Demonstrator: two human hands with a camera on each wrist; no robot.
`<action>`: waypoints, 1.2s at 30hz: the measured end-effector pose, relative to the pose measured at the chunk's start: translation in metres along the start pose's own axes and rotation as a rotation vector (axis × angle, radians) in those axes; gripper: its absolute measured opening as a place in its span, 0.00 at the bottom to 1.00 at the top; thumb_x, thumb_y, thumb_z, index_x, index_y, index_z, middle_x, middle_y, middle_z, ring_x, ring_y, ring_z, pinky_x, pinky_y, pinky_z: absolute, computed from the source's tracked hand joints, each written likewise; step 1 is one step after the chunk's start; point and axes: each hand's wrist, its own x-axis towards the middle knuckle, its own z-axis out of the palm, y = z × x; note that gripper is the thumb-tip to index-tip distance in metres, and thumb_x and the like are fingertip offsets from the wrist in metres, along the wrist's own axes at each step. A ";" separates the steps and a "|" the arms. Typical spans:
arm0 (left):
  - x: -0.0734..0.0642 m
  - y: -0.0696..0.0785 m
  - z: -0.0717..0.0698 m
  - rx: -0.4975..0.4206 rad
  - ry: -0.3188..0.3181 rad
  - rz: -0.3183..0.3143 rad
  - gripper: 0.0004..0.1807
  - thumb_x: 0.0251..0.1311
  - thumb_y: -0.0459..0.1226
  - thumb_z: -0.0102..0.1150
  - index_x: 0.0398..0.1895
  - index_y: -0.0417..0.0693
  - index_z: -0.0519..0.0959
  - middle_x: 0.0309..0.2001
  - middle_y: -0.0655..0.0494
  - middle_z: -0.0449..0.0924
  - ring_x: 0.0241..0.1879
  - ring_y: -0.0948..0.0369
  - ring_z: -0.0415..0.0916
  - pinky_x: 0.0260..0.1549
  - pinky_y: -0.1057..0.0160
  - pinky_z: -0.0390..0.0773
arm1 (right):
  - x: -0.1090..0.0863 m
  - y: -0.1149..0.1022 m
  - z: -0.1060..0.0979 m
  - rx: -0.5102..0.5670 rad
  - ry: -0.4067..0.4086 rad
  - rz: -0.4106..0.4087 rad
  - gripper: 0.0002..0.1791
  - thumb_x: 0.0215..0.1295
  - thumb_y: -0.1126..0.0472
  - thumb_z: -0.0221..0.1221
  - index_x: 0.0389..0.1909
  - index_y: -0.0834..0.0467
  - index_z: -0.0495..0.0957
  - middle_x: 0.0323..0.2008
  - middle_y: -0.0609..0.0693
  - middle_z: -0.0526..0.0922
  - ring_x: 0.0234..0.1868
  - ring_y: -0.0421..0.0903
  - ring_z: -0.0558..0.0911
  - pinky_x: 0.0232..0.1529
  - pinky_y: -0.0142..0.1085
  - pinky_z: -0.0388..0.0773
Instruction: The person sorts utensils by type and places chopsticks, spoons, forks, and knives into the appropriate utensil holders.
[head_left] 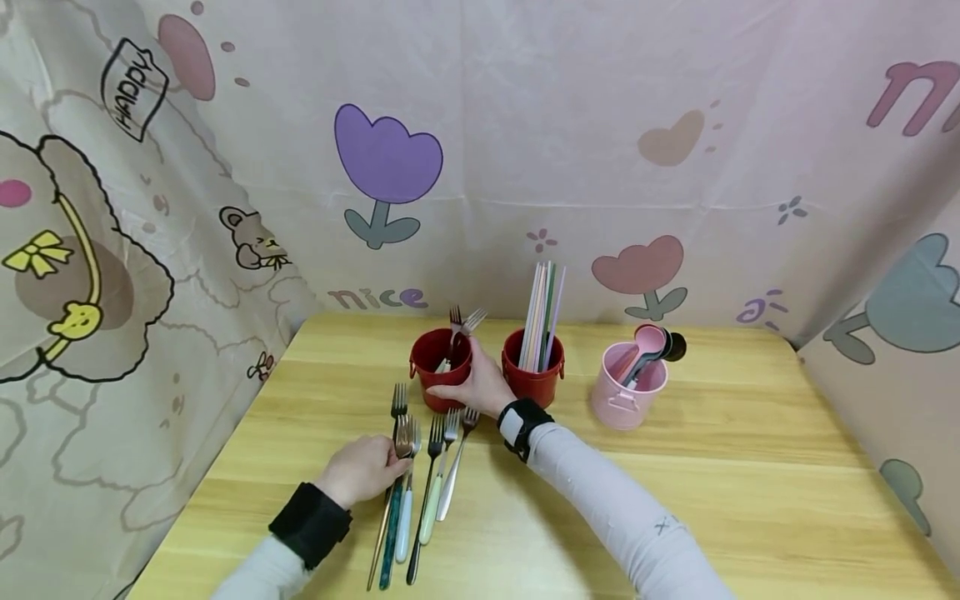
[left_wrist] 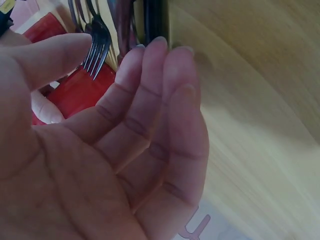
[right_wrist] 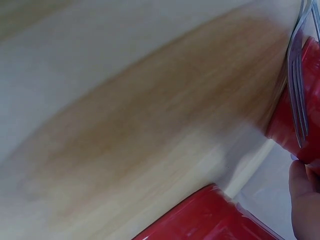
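Observation:
A row of several forks lies on the table, among them a copper-headed fork (head_left: 405,435), a black fork (head_left: 435,437) and a green-handled fork (head_left: 432,508). My left hand (head_left: 365,468) is at the left of this row, thumb and fingertips right by the fork necks. In the left wrist view its fingers (left_wrist: 172,115) are loosely bent, with a gap to the thumb. My right hand (head_left: 480,385) grips the left red bucket (head_left: 431,354) from its right side, thumb across the front. Forks (head_left: 455,321) stand inside it, heads up.
A second red bucket (head_left: 534,385) beside my right hand holds several straws (head_left: 542,321). Farther right stands a pink bucket (head_left: 624,406) with several spoons (head_left: 649,340). Behind the wooden table (head_left: 750,467) hangs a printed cloth (head_left: 517,150).

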 end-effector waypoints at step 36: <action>0.005 -0.002 0.001 -0.055 0.053 -0.037 0.18 0.65 0.37 0.61 0.17 0.47 0.69 0.17 0.58 0.64 0.17 0.62 0.63 0.18 0.67 0.58 | -0.003 -0.001 -0.001 0.011 -0.003 0.003 0.50 0.52 0.49 0.77 0.71 0.49 0.59 0.68 0.49 0.75 0.66 0.47 0.77 0.67 0.44 0.76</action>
